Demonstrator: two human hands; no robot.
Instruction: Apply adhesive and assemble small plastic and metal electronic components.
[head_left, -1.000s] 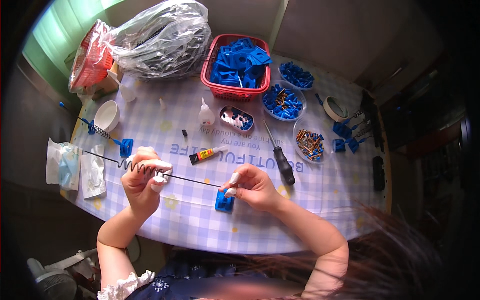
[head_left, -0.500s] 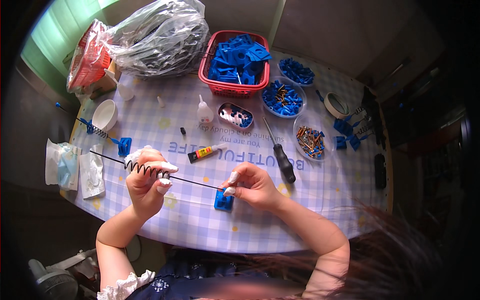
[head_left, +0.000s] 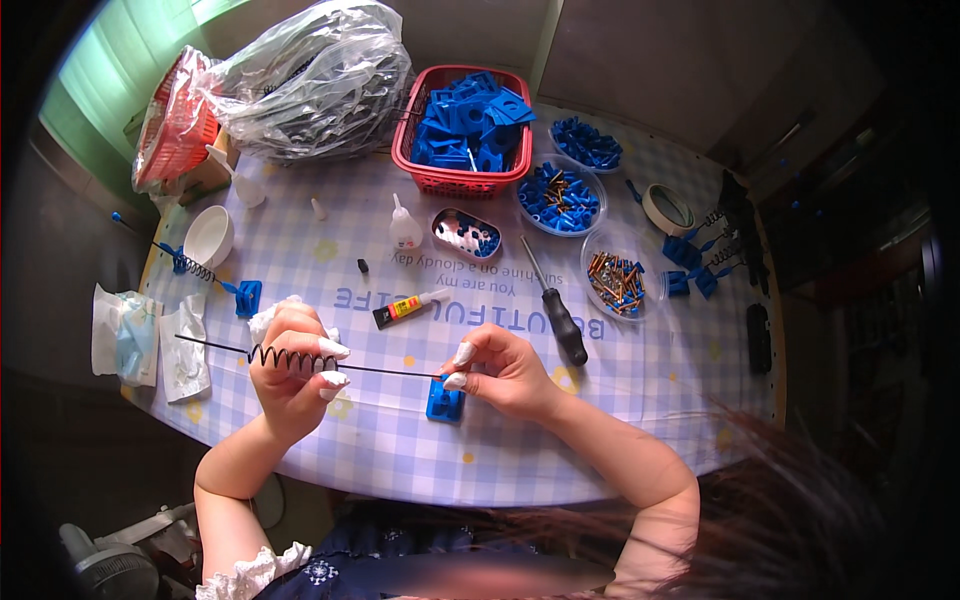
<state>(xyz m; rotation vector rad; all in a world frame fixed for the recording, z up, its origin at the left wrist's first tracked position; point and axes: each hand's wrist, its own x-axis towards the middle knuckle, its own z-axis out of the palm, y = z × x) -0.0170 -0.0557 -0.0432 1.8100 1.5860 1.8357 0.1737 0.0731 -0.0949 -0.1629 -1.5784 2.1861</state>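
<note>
My left hand [head_left: 292,385] is closed around a black coiled spring wire [head_left: 385,371], its thumb and fingers gripping at the coil. White covers wrap several fingertips, and a crumpled white tissue [head_left: 280,314] sits against the back of the same hand. The wire's straight right end runs to a small blue plastic part [head_left: 444,404] with a flat base. My right hand [head_left: 512,375] pinches the upper part of that blue piece, where the wire meets it; fingertips hide the exact joint. Beyond my hands lies a black and yellow glue tube [head_left: 408,308].
A black-handled screwdriver [head_left: 562,320] lies right of the glue. Farther back are a red basket [head_left: 460,182] of blue plates, a tub [head_left: 608,262] of metal pins, a white squeeze bottle [head_left: 405,228] and a tape roll [head_left: 668,208]. A white bowl [head_left: 208,236] stands left.
My left hand has turned slightly, so the wire lies more level and its free left end is lower. My right hand keeps its pinch on the blue part.
</note>
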